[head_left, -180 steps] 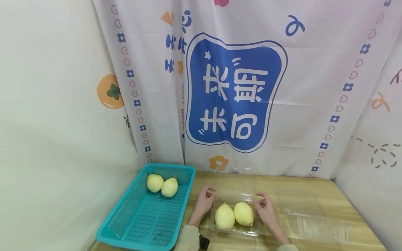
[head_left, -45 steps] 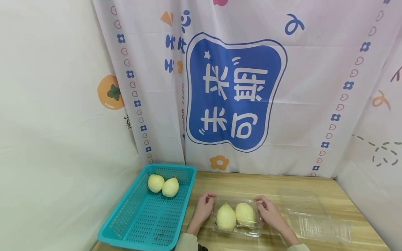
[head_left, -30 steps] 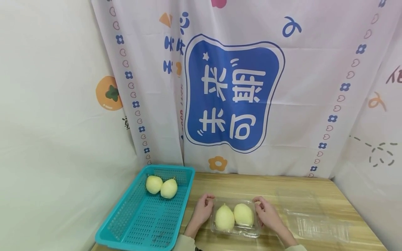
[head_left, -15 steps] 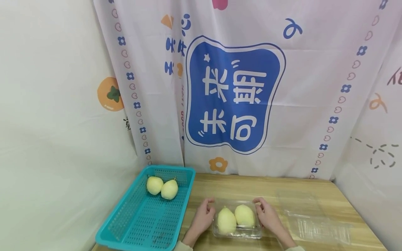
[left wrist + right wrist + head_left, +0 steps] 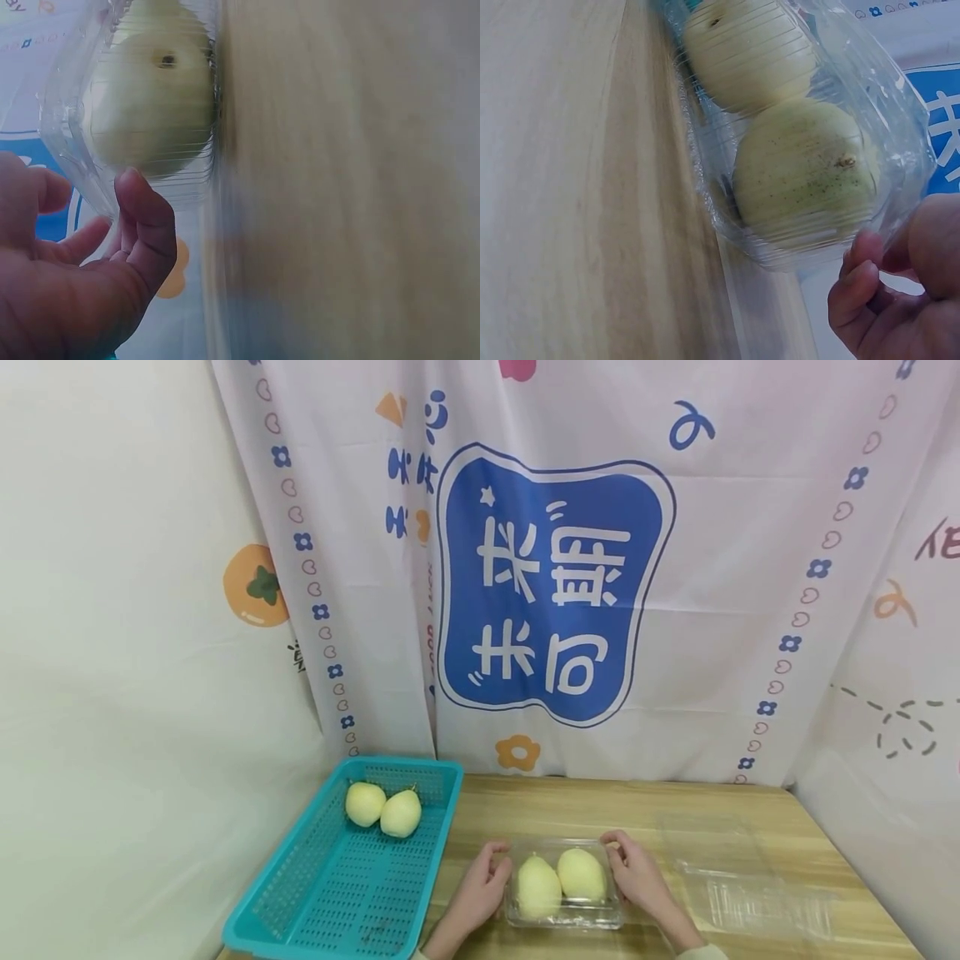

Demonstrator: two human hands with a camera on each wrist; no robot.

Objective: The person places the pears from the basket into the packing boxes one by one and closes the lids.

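Observation:
A clear plastic clamshell box [image 5: 566,917] stands on the table in the head view with its lid down. Inside are two pale yellow pears, a left one [image 5: 539,888] and a right one [image 5: 582,875]. My left hand [image 5: 483,883] is at the box's left side; in the left wrist view its thumb [image 5: 144,206] and a finger meet at the rim by the corner, while the index finger stays apart. On the opposite side my right hand [image 5: 636,872] pinches the box's edge between thumb and curled fingers, as the right wrist view shows [image 5: 889,289].
A teal plastic basket [image 5: 352,893] with two more pears [image 5: 401,814] stands on the left. To the right lies another clear plastic box [image 5: 750,885], spread open on the wooden table [image 5: 540,797]. A printed curtain [image 5: 720,677] hangs behind the table.
Six seconds ago the lid stood raised behind the pears; by 1.5 seconds ago it was down over them. Since then my left hand has slid slightly nearer along the box's side.

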